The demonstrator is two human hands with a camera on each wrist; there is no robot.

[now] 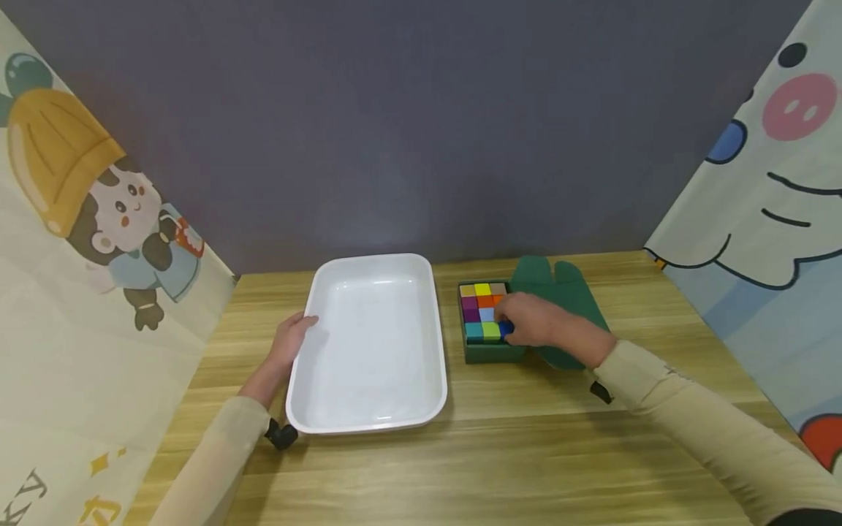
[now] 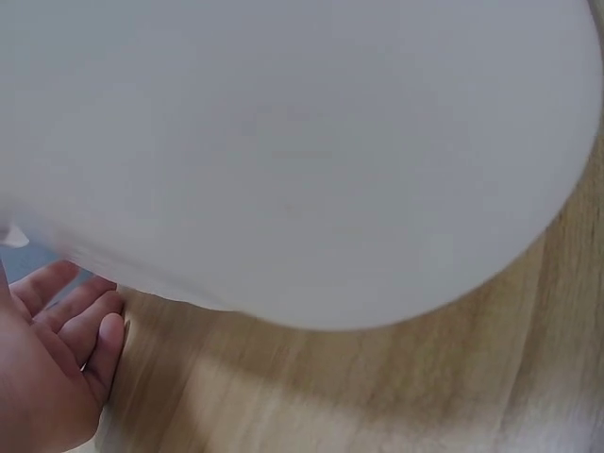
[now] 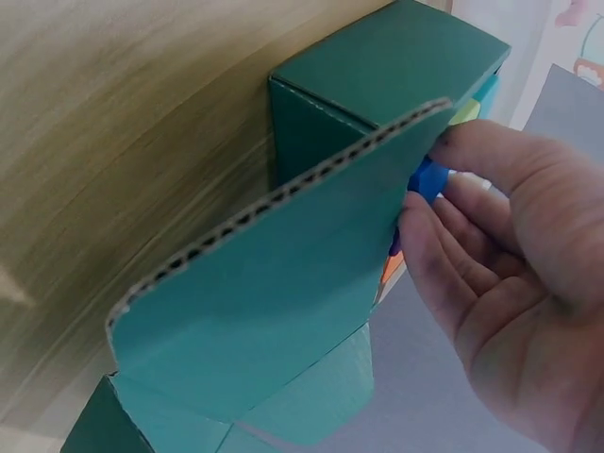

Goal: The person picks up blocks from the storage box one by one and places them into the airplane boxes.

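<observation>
A white rectangular tray [image 1: 368,351] lies on the table, left of the middle. My left hand [image 1: 289,343] holds its left edge, thumb over the rim; in the left wrist view the fingers of the left hand [image 2: 66,349] show below the tray's underside [image 2: 311,170]. To the right stands an open green cardboard box [image 1: 495,353] filled with rows of colored cubes [image 1: 487,314]. Over its right side, my right hand [image 1: 536,321] reaches in. The right wrist view shows the right hand [image 3: 519,255] pinching a dark blue cube [image 3: 429,179] between thumb and fingers at the box.
The box's green lid [image 1: 572,299] lies folded back to the right, its flaps spread on the wooden table [image 1: 513,453]. A dark grey panel [image 1: 421,131] rises behind the table. Printed cartoon sheets stand along both sides.
</observation>
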